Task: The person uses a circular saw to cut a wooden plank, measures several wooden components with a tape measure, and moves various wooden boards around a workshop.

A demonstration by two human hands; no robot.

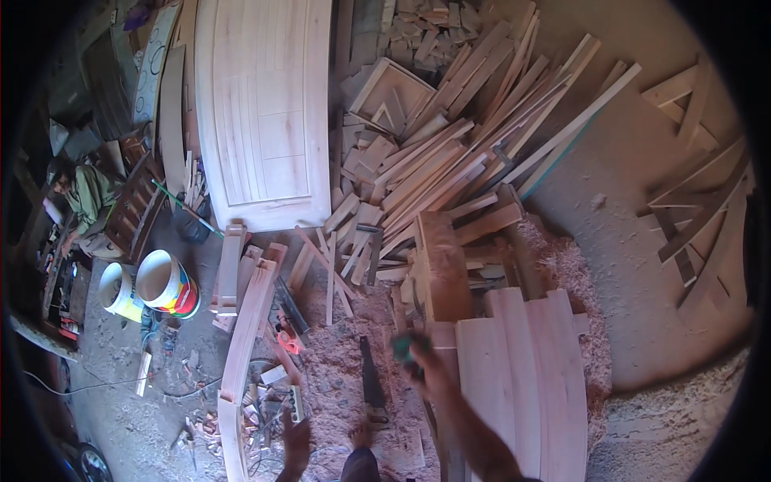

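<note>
Since the planks beside the right forearm lie separate, their far ends staggered, that lot looks shaped into lengths but not joined; how much is left can't be told exactly. Panelled door leaning at the back looks assembled, bare wood, no finish visible; whether it belongs to the same work, can't tell. Shavings cover the floor, so plenty of planing or cutting seems done. Right hand is closed around a small green object, blurred, kind unclear; it sits at the fingertips, just left of the planks' far end and near the thick wood block. Left hand is low, fingers loosely apart, nothing seen in it, near the power strip and well apart from the green object. Dark saw-like blade lies on the shavings between the two hands, neither touching it. Long beam runs left of the left hand, apart from it.
</note>
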